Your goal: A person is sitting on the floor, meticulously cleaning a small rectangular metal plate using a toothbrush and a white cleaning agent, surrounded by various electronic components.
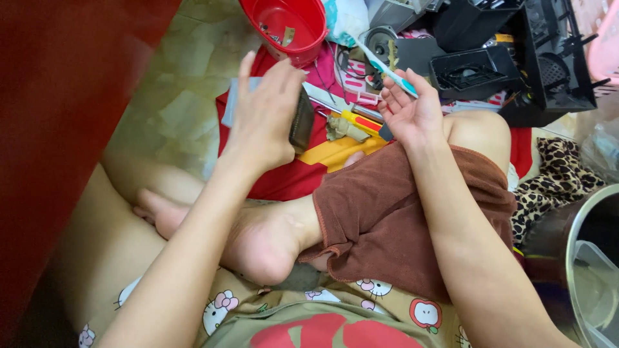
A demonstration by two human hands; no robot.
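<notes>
My left hand [263,115] holds a flat dark rectangular part [302,120] by its edge, above a red cloth [284,174] on the floor. My right hand [412,111] grips a white and teal toothbrush [385,67], whose bristled end points up and left. The two hands are a short way apart over my crossed legs. Between them on the cloth lie a yellow-handled screwdriver [358,121] and a crumpled greenish scrap [342,129].
A red plastic bowl [287,26] with small bits stands at the top. Black plastic fan housings [476,71] and other parts lie at the top right. A leopard-print cloth [560,180] and a round metal container [583,258] are on the right; a red surface fills the left.
</notes>
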